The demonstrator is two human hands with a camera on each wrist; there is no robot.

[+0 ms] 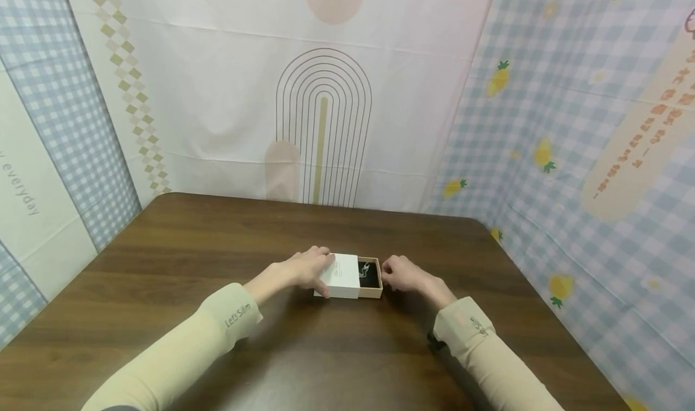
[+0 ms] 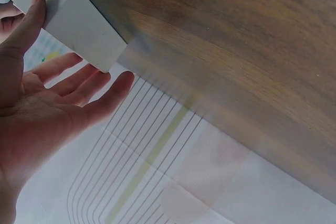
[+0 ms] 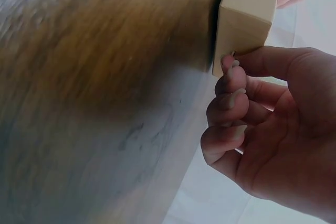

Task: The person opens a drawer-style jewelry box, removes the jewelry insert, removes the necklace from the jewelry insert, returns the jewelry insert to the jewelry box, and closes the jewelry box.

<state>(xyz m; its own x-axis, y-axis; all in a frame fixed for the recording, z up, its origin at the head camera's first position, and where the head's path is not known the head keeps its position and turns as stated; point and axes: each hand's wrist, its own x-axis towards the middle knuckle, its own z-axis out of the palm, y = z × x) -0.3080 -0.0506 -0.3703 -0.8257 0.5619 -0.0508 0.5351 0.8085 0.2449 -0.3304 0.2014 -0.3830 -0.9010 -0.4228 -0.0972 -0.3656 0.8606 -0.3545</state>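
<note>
A white jewelry box sleeve [image 1: 341,275] with small print on top lies on the table, its tan inner drawer [image 1: 370,293] slid partly out to the right. Inside the drawer, a silver chain [image 1: 364,270] rests on a black pad. My left hand [image 1: 304,269] grips the sleeve from the left, thumb along the near side and fingers at the far side. At the drawer's outer end is my right hand [image 1: 404,273], its fingers curled. In the right wrist view, thumb and index fingertip [image 3: 227,62] pinch together right at the drawer's end face; what lies between them is mostly hidden.
The brown wooden table [image 1: 217,236] extends around the box on all sides. Behind it hangs a white patterned cloth [image 1: 217,97], and a blue checked cloth [image 1: 570,127] hangs at the right. A dark band [image 1: 434,341] shows below the right sleeve cuff.
</note>
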